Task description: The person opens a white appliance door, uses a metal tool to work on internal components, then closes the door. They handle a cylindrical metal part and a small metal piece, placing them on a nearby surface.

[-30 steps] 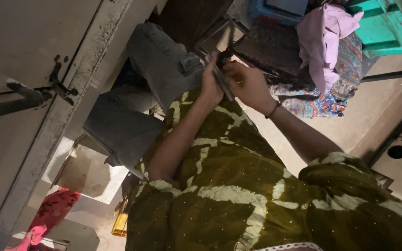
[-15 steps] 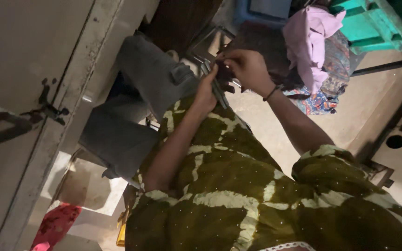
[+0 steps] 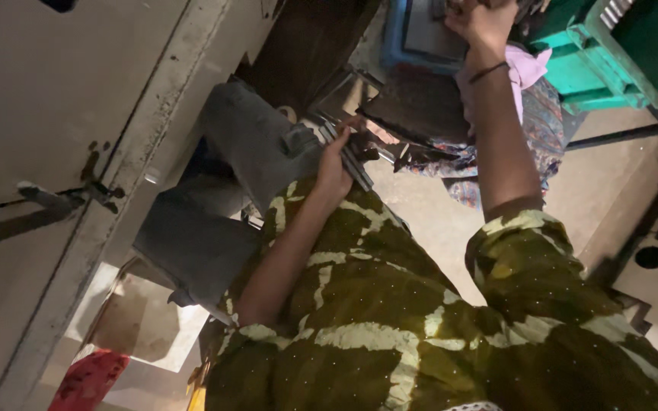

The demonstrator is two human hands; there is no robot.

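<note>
My left hand (image 3: 334, 166) is closed around a small bundle of flat grey metal pieces (image 3: 350, 158), held just above my lap over the green patterned garment (image 3: 390, 320). My right hand (image 3: 481, 19) is stretched far out to the top edge of the view, by a blue crate (image 3: 409, 42) and a pink cloth (image 3: 525, 67). Its fingers are partly cut off by the frame, so what they touch is hidden. A dark band sits on that wrist.
Grey folded trousers (image 3: 222, 183) lie left of my left hand. A metal door with a latch (image 3: 66, 196) fills the left side. Green plastic crates (image 3: 626, 46) stand at the upper right, with patterned cloth (image 3: 458, 164) below them. A red cloth (image 3: 89, 377) lies at the bottom left.
My right hand has left the metal pieces and reached away to the blue crate. My left hand keeps the bundle. The view has tilted.
</note>
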